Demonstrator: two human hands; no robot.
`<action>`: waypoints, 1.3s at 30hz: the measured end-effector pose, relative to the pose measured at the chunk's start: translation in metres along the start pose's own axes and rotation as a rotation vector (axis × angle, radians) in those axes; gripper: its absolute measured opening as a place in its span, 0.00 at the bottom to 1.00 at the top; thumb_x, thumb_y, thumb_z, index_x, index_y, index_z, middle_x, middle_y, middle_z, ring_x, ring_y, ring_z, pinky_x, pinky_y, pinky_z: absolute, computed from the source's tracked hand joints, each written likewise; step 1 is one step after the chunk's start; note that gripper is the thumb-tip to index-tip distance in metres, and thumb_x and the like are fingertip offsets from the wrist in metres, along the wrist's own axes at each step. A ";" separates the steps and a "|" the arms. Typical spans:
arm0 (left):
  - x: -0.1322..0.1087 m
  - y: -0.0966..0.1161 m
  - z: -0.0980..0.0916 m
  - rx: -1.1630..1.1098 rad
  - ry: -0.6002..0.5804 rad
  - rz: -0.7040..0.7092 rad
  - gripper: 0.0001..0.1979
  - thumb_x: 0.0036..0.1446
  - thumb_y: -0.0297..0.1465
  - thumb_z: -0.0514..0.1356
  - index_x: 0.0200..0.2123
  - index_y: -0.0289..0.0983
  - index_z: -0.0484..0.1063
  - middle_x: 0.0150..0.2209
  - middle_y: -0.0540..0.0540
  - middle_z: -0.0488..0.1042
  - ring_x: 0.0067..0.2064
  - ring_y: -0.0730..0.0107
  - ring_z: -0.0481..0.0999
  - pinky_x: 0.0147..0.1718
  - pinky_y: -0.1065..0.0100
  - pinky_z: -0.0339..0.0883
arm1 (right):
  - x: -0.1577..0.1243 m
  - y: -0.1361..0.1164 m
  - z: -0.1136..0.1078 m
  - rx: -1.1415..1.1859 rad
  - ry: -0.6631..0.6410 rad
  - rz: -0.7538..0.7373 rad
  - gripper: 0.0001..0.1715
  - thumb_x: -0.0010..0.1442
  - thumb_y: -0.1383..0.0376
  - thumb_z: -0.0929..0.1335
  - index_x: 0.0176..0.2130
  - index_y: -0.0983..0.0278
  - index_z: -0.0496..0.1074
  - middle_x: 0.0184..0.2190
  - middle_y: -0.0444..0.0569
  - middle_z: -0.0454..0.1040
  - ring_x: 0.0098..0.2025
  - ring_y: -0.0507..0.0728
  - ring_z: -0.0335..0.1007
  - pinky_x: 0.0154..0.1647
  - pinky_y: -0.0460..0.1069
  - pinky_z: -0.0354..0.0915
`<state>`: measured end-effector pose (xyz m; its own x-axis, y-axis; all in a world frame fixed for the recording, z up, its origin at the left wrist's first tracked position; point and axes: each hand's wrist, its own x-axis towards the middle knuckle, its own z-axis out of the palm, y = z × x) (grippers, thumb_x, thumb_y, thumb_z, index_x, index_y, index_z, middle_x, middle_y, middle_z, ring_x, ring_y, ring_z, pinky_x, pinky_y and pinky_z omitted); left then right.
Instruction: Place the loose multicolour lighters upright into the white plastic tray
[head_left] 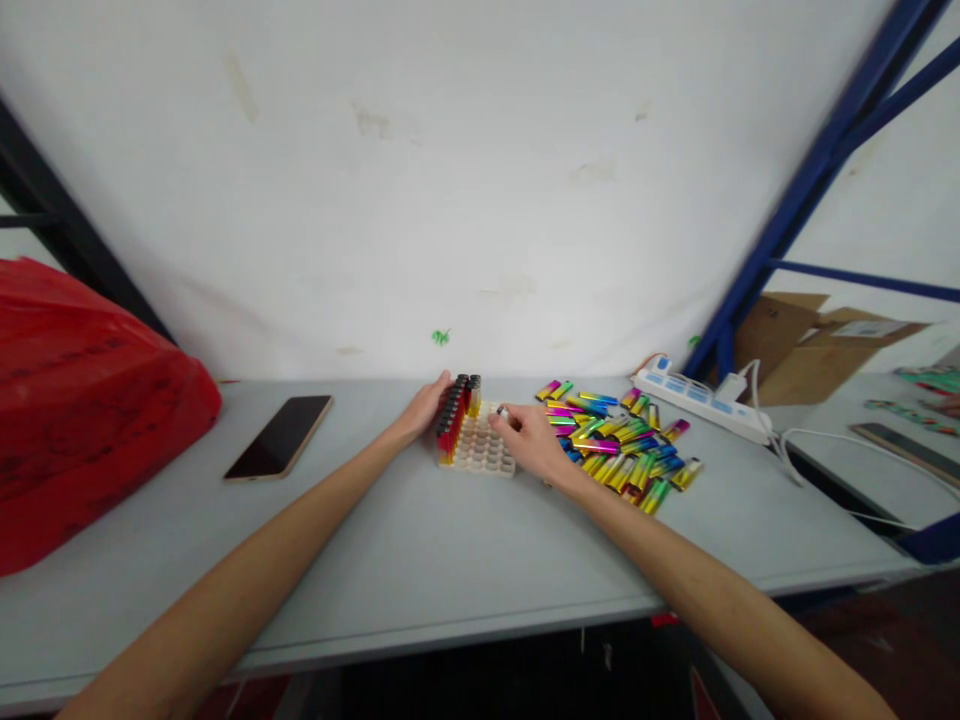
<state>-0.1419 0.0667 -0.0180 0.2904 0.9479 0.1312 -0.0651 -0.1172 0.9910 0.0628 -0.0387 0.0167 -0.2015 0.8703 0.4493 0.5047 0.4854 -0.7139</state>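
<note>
A white tray with rows of round holes sits on the table in front of me. Along its left side stand upright lighters, red with black tops, and a few yellowish ones stand at its far end. My left hand is curled against the tray's left side, its fingertips partly hidden behind the lighters. Over the right part of the tray, my right hand pinches a lighter; only its metal-coloured top shows. Just right of that hand lies a loose pile of shiny multicoloured lighters.
A smartphone lies left of my left arm, and a red plastic bag bulges at the far left. Behind the pile are a white power strip with cables and a cardboard box beyond the blue frame.
</note>
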 end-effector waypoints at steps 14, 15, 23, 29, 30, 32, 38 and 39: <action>-0.002 0.001 0.001 -0.014 0.009 -0.012 0.39 0.49 0.64 0.60 0.43 0.33 0.80 0.44 0.38 0.83 0.51 0.47 0.78 0.53 0.56 0.66 | 0.000 -0.001 0.000 -0.064 0.059 -0.001 0.21 0.60 0.57 0.62 0.19 0.61 0.56 0.16 0.38 0.53 0.21 0.49 0.49 0.25 0.47 0.44; -0.002 0.000 0.000 -0.017 0.010 -0.012 0.39 0.49 0.63 0.60 0.43 0.33 0.80 0.44 0.38 0.83 0.51 0.47 0.78 0.53 0.56 0.66 | 0.000 0.000 0.000 -0.069 0.062 -0.002 0.21 0.60 0.58 0.62 0.19 0.61 0.56 0.16 0.38 0.54 0.21 0.49 0.50 0.25 0.47 0.44; -0.003 0.003 0.001 -0.018 0.000 -0.004 0.39 0.49 0.63 0.60 0.42 0.33 0.80 0.44 0.38 0.83 0.49 0.48 0.79 0.55 0.54 0.65 | 0.000 -0.005 -0.006 -0.077 -0.014 -0.101 0.20 0.70 0.53 0.59 0.30 0.61 0.61 0.22 0.39 0.62 0.26 0.51 0.57 0.29 0.47 0.50; -0.002 0.001 0.000 0.010 -0.002 0.004 0.39 0.50 0.63 0.59 0.43 0.32 0.80 0.43 0.38 0.83 0.49 0.47 0.79 0.55 0.55 0.65 | 0.006 -0.001 -0.008 -0.268 -0.014 -0.279 0.21 0.72 0.55 0.59 0.30 0.61 0.63 0.28 0.45 0.67 0.33 0.54 0.64 0.36 0.47 0.55; -0.002 0.000 -0.001 0.015 -0.005 0.002 0.40 0.49 0.64 0.59 0.43 0.32 0.80 0.42 0.38 0.83 0.49 0.48 0.79 0.54 0.55 0.65 | 0.008 0.001 -0.008 -0.280 -0.018 -0.263 0.21 0.72 0.54 0.60 0.30 0.61 0.63 0.26 0.44 0.66 0.31 0.53 0.63 0.34 0.47 0.55; -0.001 -0.001 -0.001 0.026 -0.010 0.005 0.40 0.49 0.64 0.59 0.43 0.32 0.80 0.42 0.39 0.83 0.49 0.48 0.79 0.55 0.55 0.65 | 0.011 0.006 -0.006 -0.282 -0.017 -0.216 0.21 0.72 0.54 0.60 0.30 0.61 0.63 0.23 0.42 0.66 0.27 0.52 0.62 0.31 0.47 0.53; 0.001 -0.003 -0.003 0.048 -0.004 0.013 0.40 0.49 0.65 0.59 0.42 0.33 0.80 0.42 0.40 0.83 0.48 0.48 0.79 0.55 0.55 0.64 | 0.019 0.023 0.006 -0.343 -0.011 -0.210 0.16 0.73 0.58 0.61 0.34 0.62 0.66 0.29 0.46 0.74 0.31 0.54 0.68 0.33 0.47 0.56; 0.001 -0.003 -0.003 0.053 -0.003 0.015 0.40 0.49 0.65 0.58 0.42 0.33 0.81 0.42 0.40 0.83 0.48 0.48 0.79 0.55 0.55 0.64 | 0.020 0.026 0.008 -0.363 -0.034 -0.212 0.16 0.73 0.58 0.61 0.35 0.63 0.67 0.29 0.47 0.74 0.32 0.54 0.68 0.33 0.47 0.57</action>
<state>-0.1438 0.0692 -0.0207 0.2922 0.9451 0.1462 -0.0188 -0.1471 0.9889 0.0653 -0.0082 0.0034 -0.3577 0.7592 0.5437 0.7109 0.5989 -0.3686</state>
